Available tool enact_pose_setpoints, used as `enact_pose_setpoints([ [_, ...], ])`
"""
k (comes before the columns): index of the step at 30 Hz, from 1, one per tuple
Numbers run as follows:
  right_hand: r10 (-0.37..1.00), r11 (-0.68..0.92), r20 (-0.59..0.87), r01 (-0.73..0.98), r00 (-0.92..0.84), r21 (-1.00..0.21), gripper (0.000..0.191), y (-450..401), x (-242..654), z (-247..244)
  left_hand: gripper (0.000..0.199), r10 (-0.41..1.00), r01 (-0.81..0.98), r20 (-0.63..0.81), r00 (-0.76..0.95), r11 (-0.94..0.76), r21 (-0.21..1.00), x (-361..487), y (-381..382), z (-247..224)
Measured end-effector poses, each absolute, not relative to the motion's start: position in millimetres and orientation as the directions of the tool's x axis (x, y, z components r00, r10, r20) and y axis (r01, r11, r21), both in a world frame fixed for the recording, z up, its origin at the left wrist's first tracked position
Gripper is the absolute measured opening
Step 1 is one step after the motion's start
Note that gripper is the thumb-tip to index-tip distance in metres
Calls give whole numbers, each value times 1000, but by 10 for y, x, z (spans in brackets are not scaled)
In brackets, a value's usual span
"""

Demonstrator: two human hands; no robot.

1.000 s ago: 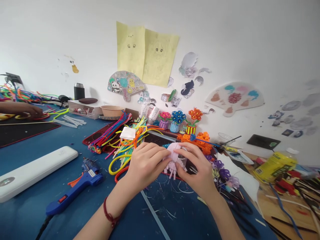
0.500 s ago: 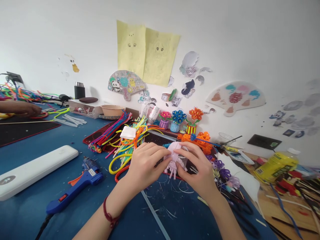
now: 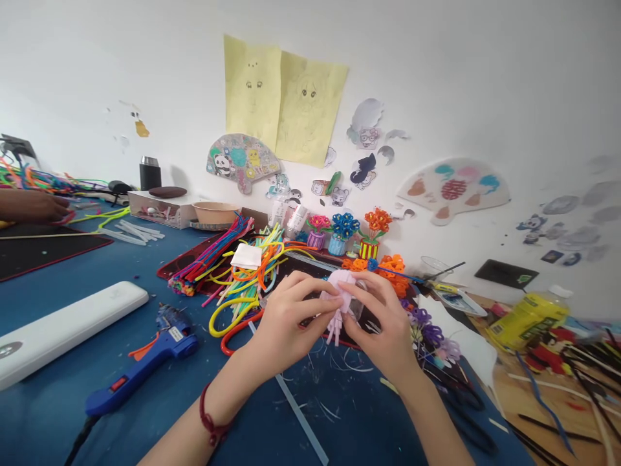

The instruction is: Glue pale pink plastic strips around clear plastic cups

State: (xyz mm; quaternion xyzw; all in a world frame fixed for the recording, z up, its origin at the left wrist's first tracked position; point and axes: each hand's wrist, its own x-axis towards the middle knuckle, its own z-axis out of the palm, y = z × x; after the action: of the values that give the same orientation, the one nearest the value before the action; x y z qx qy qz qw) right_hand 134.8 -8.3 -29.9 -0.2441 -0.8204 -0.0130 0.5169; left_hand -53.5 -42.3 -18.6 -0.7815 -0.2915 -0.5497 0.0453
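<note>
Between my two hands is a pale pink craft piece (image 3: pixel 343 292) with a rounded top and several thin strands hanging below it. My left hand (image 3: pixel 294 317) pinches its left side with thumb and fingertips. From the right, my right hand (image 3: pixel 383 320) grips it, thumb low and fingers along the upper edge. The fingers cover part of the piece, so its exact make cannot be told. Just beneath, thin clear scraps (image 3: pixel 330 388) lie scattered on the blue table mat (image 3: pixel 233 427).
A blue glue gun (image 3: pixel 140 369) and a long white case (image 3: pixel 72 330) lie at left. Bundled pipe cleaners (image 3: pixel 213 252) and small potted craft flowers (image 3: pixel 344 233) stand behind. A yellow bottle (image 3: pixel 528 317) is at right. Another person's hand (image 3: pixel 39 206) works at far left.
My fingers have shifted slightly on the pink piece, and it has turned a little, its strands now gathered closer together. The other person's hand at far left has moved slightly left.
</note>
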Motion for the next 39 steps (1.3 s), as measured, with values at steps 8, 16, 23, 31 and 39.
enact_pose_setpoints([
  [8,454,760,878,579,-149,-295,23,52,1503,-322,20,791,708,609,62,-465,532,-608,-311,-243],
  [16,513,707,834,651,-204,-276,29,218,1618,-460,15,951,908,273,146,-239,344,-444,-64,-339],
  [23,627,652,752,666,-205,-363,73,333,1656,-591,30,989,950,21,145,-145,277,-183,275,-371],
  [31,647,668,723,637,-242,-384,83,339,1595,-645,28,999,855,6,38,-35,517,-330,286,-364],
  [39,632,682,747,603,-204,-413,64,299,1563,-629,25,999,442,9,-48,13,897,-527,424,-353],
])
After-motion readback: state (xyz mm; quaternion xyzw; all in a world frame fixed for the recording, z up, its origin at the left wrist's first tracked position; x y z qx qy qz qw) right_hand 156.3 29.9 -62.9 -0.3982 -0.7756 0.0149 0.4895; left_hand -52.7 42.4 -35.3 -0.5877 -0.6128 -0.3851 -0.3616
